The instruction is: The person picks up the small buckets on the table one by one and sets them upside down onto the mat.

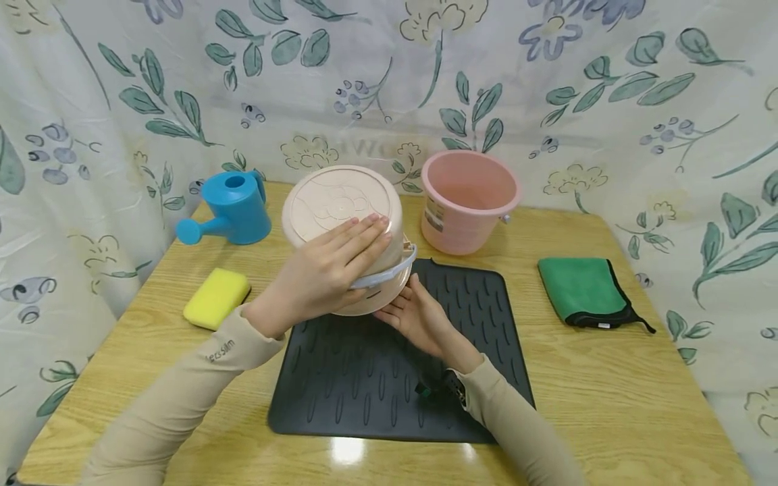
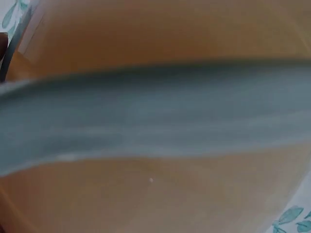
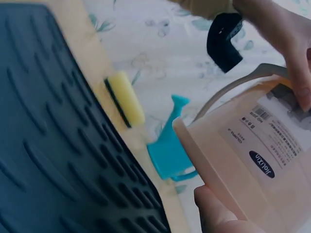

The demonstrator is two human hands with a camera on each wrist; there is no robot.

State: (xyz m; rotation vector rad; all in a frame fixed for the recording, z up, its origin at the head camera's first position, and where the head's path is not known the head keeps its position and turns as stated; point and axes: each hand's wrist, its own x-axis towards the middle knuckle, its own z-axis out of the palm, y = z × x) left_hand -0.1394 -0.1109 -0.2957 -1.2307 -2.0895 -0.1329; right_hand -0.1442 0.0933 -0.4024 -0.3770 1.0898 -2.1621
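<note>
A pale beige bucket is tipped upside down over the black ribbed mat, its base facing up and its grey-blue handle slung around its side. My left hand holds it from above, fingers stretched across the base edge. In the right wrist view the left thumb presses near the handle joint, beside a printed label. Below, my right hand grips the rim, its thumb on the outer wall. The left wrist view is filled by the bucket wall and the blurred handle.
A pink bucket stands behind at the right. On the left are a blue watering can and a yellow sponge. A folded green cloth lies at the right. A floral curtain hangs behind the wooden table.
</note>
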